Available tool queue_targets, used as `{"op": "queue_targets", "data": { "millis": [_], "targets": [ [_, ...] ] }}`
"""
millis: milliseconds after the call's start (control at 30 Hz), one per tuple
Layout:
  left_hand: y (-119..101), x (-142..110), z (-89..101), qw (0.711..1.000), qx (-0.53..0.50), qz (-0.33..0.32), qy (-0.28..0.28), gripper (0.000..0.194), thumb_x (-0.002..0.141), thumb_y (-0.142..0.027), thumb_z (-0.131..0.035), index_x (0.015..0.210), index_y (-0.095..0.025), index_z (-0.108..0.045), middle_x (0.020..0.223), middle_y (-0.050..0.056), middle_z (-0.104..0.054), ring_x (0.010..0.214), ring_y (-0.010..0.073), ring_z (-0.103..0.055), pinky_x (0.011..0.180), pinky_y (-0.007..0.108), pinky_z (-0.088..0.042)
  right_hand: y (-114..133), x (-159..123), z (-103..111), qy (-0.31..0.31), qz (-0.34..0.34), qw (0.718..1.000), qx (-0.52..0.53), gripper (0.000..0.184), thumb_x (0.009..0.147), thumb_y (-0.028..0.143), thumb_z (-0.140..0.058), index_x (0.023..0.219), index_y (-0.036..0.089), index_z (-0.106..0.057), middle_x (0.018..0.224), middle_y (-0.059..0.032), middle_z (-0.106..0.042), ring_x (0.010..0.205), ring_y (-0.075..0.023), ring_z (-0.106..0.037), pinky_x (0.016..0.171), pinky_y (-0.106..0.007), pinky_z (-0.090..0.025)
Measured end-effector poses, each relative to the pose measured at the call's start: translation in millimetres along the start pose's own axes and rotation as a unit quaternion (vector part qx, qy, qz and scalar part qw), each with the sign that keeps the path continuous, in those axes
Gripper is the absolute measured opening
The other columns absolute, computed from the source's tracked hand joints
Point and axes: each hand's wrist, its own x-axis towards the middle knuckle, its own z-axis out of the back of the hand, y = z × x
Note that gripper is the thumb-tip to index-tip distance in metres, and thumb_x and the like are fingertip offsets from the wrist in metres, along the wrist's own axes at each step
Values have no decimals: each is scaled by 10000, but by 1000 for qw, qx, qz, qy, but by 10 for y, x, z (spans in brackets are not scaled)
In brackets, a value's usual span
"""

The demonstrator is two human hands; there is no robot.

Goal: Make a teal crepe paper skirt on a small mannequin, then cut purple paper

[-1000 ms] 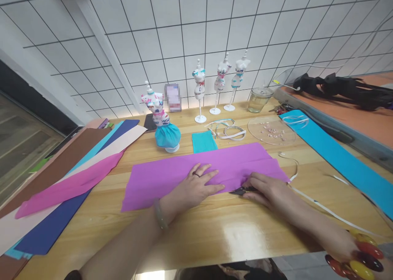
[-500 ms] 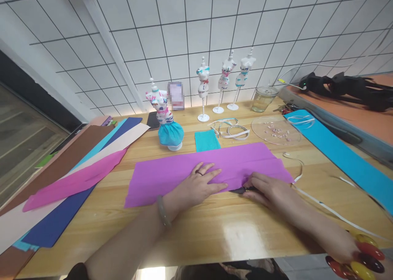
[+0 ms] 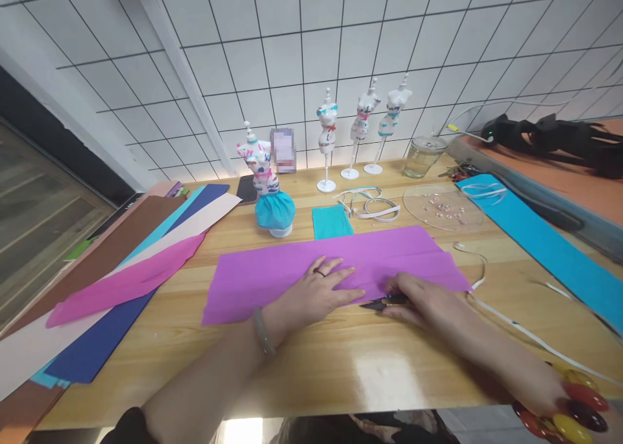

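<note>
A long sheet of purple crepe paper (image 3: 263, 272) lies across the middle of the table, its right part folded over. My left hand (image 3: 318, 295) rests flat on it with the fingers spread. Black scissors (image 3: 376, 304) are in my right hand (image 3: 421, 301), by the paper's near edge, the blades pointing left toward my left fingertips. The blades look slightly parted, and my fingers cover most of the handles. Behind the sheet lies a small teal piece (image 3: 331, 222), next to a mini dress form (image 3: 257, 171) wearing a teal skirt (image 3: 275, 211).
At left lie overlapping paper strips, a pink one (image 3: 126, 282) on top. Several bare-stand dress forms (image 3: 327, 129), a glass jar (image 3: 422, 158) and a phone (image 3: 283, 150) stand at the back. Coiled ribbon (image 3: 382, 209), a plate of beads (image 3: 442, 208) and blue paper (image 3: 545, 243) are rightward.
The scissors have shifted a little left along the near edge of the paper, and their blades show more clearly. My left hand stays on the sheet. The view has moved slightly.
</note>
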Motion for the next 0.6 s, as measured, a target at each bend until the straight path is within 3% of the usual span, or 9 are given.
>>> {"op": "queue_targets", "data": {
  "millis": [400,600],
  "targets": [
    [-6,0,0,1000,7,13,4,373,918,-263,-267,1243,-377,-410,1378,3,-351,1299,222,-196,1040,457,-167,-97,-5,-53,7,16,1000,10,188,829,401,-491,829,213,-501,787,-26,-622,688,-177,-590,584,-278,-426],
    [-9,1,21,1000,2,8,9,370,917,-279,-267,1248,-376,-402,1381,7,-344,1298,219,-199,1033,456,-178,-119,-12,-80,14,9,1000,10,237,818,429,-506,904,209,-498,893,-55,-622,777,-192,-595,644,-292,-447]
  ]
}}
